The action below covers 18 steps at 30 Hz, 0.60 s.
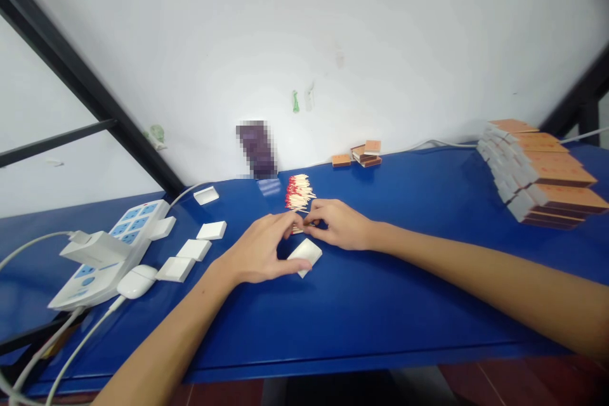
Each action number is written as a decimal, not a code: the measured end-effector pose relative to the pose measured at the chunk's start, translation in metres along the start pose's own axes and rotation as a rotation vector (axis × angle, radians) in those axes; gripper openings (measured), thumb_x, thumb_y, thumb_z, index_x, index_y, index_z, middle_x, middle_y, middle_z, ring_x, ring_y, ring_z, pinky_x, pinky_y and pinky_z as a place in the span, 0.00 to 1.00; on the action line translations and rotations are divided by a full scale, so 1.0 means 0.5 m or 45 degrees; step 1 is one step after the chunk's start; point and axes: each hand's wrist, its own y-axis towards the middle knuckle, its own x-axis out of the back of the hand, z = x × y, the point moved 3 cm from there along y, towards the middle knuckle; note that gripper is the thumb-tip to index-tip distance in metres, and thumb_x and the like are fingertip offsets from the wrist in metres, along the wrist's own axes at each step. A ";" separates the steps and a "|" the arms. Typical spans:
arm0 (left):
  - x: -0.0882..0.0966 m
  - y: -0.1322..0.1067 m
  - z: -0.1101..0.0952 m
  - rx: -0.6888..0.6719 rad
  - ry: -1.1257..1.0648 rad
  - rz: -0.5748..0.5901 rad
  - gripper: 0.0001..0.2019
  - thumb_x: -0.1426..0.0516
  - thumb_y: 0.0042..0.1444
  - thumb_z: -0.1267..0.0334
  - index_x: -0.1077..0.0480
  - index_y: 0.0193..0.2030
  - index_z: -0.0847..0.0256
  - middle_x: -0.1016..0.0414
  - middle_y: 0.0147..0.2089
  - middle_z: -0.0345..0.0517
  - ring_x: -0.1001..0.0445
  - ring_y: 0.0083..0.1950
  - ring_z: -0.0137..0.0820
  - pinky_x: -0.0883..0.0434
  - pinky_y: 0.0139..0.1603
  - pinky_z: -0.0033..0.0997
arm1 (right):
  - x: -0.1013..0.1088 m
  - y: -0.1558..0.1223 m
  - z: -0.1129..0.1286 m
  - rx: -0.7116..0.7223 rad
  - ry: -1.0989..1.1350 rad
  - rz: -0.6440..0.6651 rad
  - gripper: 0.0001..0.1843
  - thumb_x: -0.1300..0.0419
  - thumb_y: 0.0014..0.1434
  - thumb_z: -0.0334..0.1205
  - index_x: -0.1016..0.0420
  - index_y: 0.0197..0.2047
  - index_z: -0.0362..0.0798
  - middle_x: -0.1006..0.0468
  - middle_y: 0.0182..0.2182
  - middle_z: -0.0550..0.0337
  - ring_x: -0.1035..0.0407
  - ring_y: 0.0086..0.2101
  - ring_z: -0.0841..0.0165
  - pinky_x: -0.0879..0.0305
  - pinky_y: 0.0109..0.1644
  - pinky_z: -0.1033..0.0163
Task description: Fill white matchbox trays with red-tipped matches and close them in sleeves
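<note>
A heap of red-tipped matches point(299, 191) lies on the blue table in front of me. At its near end, my right hand point(340, 224) is closed, thumb and index finger pinched on a few matches. Opposite it, my left hand point(264, 247) has its thumb stretched apart from its bent fingers, whose tips are beside the same few matches. The left thumb lies over a white inner matchbox tray point(310, 250), which rests at an angle on the table. My fingers partly hide the matches between the two hands.
More white trays point(194, 249) lie to the left, beside a power strip point(143, 219) with a plugged-in charger and cables. A phone point(257, 147) leans on the wall. Several small matchboxes point(367, 153) lie at the back; a tall stack of matchbox packs point(547, 171) stands right.
</note>
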 end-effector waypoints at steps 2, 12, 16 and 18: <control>-0.007 0.001 -0.018 -0.039 0.009 0.050 0.30 0.38 0.47 0.40 0.37 0.50 0.57 0.30 0.39 0.41 0.31 0.39 0.36 0.34 0.41 0.36 | -0.001 0.000 -0.001 -0.007 0.010 -0.005 0.11 0.43 0.64 0.39 0.20 0.40 0.46 0.30 0.32 0.58 0.36 0.32 0.70 0.44 0.35 0.65; -0.011 0.000 -0.016 -0.085 -0.002 -0.027 0.20 0.40 0.53 0.56 0.38 0.51 0.56 0.29 0.43 0.44 0.31 0.43 0.37 0.33 0.45 0.37 | 0.001 0.000 0.003 -0.016 0.034 -0.037 0.10 0.45 0.65 0.37 0.22 0.39 0.45 0.30 0.33 0.57 0.36 0.33 0.69 0.43 0.36 0.64; 0.000 -0.001 0.011 -0.062 -0.114 -0.145 0.22 0.45 0.60 0.53 0.40 0.58 0.57 0.30 0.45 0.46 0.31 0.42 0.34 0.33 0.45 0.35 | 0.001 0.003 0.002 -0.007 0.050 -0.067 0.10 0.44 0.65 0.37 0.22 0.41 0.44 0.28 0.34 0.56 0.34 0.35 0.68 0.40 0.39 0.63; 0.003 0.000 0.031 0.032 -0.107 -0.237 0.17 0.49 0.65 0.54 0.38 0.57 0.58 0.29 0.42 0.44 0.32 0.39 0.32 0.33 0.43 0.34 | 0.001 0.004 0.001 -0.027 0.063 -0.075 0.10 0.44 0.64 0.38 0.22 0.42 0.45 0.27 0.36 0.55 0.34 0.37 0.68 0.39 0.41 0.63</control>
